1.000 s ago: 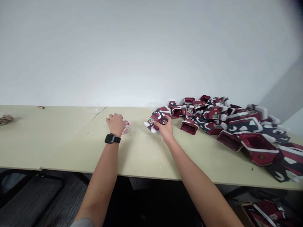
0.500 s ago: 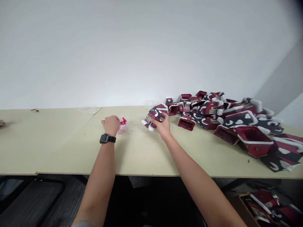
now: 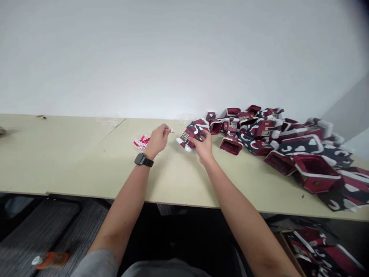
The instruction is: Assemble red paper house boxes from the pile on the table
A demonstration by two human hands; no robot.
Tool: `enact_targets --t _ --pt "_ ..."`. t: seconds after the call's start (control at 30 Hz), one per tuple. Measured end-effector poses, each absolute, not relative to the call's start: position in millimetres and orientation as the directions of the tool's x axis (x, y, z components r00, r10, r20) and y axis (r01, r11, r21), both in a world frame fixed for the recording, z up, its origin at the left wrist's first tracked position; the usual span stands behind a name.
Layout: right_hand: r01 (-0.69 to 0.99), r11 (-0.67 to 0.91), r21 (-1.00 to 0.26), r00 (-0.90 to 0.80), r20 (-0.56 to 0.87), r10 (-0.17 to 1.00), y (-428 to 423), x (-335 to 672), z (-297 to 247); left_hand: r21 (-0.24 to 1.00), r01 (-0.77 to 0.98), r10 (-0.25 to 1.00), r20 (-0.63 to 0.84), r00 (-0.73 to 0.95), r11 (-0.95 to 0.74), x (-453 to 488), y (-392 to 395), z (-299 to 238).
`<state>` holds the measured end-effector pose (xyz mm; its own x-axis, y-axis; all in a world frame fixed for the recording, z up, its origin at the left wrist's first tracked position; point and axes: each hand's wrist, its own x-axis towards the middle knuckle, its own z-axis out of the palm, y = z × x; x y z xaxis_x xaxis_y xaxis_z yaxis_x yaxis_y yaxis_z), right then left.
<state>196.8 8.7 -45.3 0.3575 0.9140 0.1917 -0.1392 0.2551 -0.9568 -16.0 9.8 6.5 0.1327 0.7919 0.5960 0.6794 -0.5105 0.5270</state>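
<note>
Nearest me, on the floor, a bottle [image 3: 49,260] is lying on its side at the left. At the right a carton [image 3: 309,250] is holding more red-and-black boxes.

Up on the counter [image 3: 86,169], my left hand [image 3: 157,140] is pinching a small red-and-white striped candy [image 3: 172,130] by one end, fingertips closed on it. My right hand [image 3: 204,145] is gripping a little box [image 3: 190,137], which is resting tilted on the counter just beside the candy.

I am judging the pinch as thin. The candy could slip and roll off across the counter. The box looks like folded card, so too hard a squeeze could crush it. I cannot tell which way its mouth is facing, and if it is facing sideways, whatever goes in could slide back out.

Just left of my left hand a clear dish [image 3: 141,143] is holding more striped candies, close enough that my wrist could knock it.

Farther right the pile of boxes [image 3: 276,134] is sprawling towards the wall. Several are lying mouth-open and showing nothing inside. It is loose enough that a bump could send some over the edge.
</note>
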Motion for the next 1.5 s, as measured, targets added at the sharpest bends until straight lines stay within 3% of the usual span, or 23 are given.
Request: enact_targets --t 0.17,0.33,0.5,0.63,0.77,1.03,1.2,1.5 --pt "-0.114 0.289 -0.950 0.356 0.233 0.905 9 197 -47 0.584 0.587 0.810 0.536 0.240 -0.561 -5 5 1" --pt "-0.127 0.289 -0.949 0.371 0.225 0.901 8 197 -45 0.680 0.509 0.834 0.527 0.161 -0.528 -3 6 -3" --pt "-0.178 0.265 -0.948 0.350 0.191 0.917 9 196 -44 0.873 0.267 0.913 0.385 0.137 -0.408 2 4 0" --pt "-0.158 0.296 -0.942 0.317 0.235 0.919 11 195 -48 0.950 0.106 0.941 0.268 0.205 -0.294 5 4 0" --pt "-0.110 0.322 -0.940 0.267 0.284 0.921 11 191 -53 0.971 0.019 0.948 0.227 0.222 -0.237 8 5 -6" --pt "-0.012 0.409 -0.912 0.287 0.389 0.875 11 184 -53 0.971 0.083 0.971 0.218 0.095 -0.226 9 5 -10" --pt "0.108 0.426 -0.898 0.310 0.438 0.844 11 184 -52 0.986 -0.066 0.987 0.157 0.022 -0.155 16 7 -16" --pt "0.171 0.460 -0.871 0.293 0.491 0.821 7 185 -52 0.969 -0.238 0.985 0.102 0.138 -0.067 20 1 -14"
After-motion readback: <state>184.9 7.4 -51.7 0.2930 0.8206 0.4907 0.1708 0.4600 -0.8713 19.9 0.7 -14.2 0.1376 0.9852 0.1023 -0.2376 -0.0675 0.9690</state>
